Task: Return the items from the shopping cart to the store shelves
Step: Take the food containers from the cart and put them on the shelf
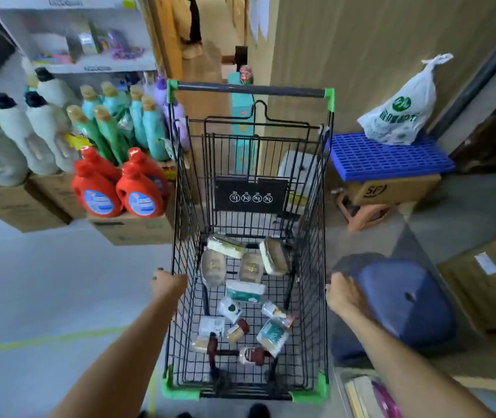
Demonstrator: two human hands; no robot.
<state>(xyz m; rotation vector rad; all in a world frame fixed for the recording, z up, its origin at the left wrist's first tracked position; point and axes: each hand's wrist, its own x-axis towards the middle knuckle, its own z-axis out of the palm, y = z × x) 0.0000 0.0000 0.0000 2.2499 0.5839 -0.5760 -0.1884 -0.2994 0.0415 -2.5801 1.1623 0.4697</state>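
Gripping the shopping cart (249,224) by its top rims, the left hand (166,283) curls over the left side wire and the right hand (341,292) over the right, both clenched on the frame. Every item still lies loose on the cart floor: wrapped sponges (273,256), a tissue pack (245,291), small packets. Shelves (71,66) and bottles (98,188) stand close on the left, so a careless shove could likely clip the red detergent or the blue bag (403,303) pressing at the right.
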